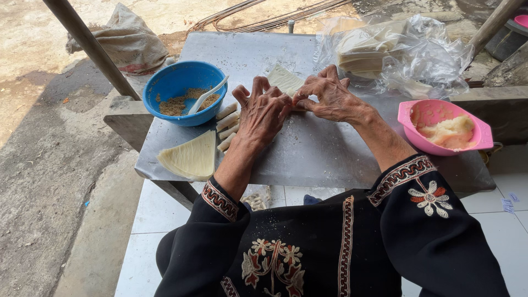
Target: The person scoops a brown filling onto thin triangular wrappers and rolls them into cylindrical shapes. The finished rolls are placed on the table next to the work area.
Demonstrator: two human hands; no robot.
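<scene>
A: Both hands down on the middle of the metal table (308, 151). Left hand (263, 113) curled, fingers bent over and pressing on a pale wrapper sheet (285, 78); right hand (329, 98) pinching its near edge with thumb and fingertips.

B: Why so close together?

A: Probably to keep the thin sheet tight while folding. Wrists nearly touching, knuckles raised.

B: And the sheet itself?

A: Cream-white, thin, pointed at the far end, lying flat just beyond the fingers. Near part hidden under the hands.

B: Anything within reach?

A: Finished rolls (227, 124) lined up just left of the left hand. Blue bowl (168, 82) of brown crumbs with a white spoon (206, 94) further left. Folded spare sheet (190, 158) at the near left edge. Pink bowl (410, 113) of pale mash at right. Plastic bag (434, 55) of stacked sheets at far right.
</scene>
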